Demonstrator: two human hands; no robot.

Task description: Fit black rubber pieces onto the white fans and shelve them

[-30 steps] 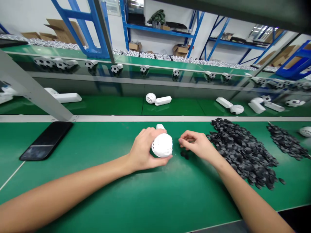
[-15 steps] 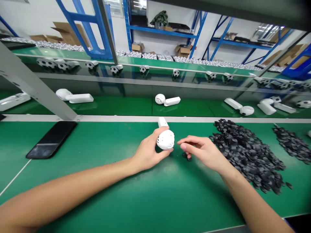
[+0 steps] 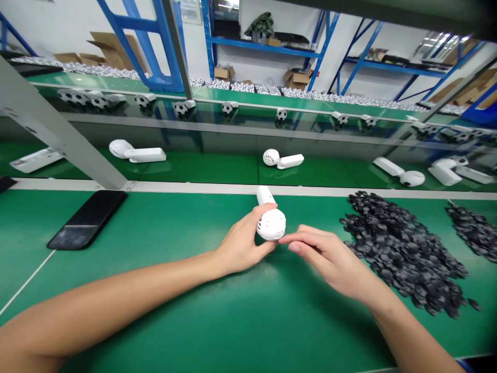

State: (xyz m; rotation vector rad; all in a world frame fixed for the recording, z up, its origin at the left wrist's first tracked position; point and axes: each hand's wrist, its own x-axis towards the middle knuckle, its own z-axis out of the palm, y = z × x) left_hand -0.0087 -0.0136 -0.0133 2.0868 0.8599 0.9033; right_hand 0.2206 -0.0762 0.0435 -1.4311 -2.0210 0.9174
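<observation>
White ball-headed device, held by the left hand left of the large pile of black pieces, looks unfinished: no such pieces show on its front. Right hand nears its edge, narrow grip, contents impossible to tell.

Black phone lying flat at left, beside a slanting grey post. Far left, blue plastic frame near an open cardboard box. Far centre, blue shelving bearing a green bundle.
</observation>
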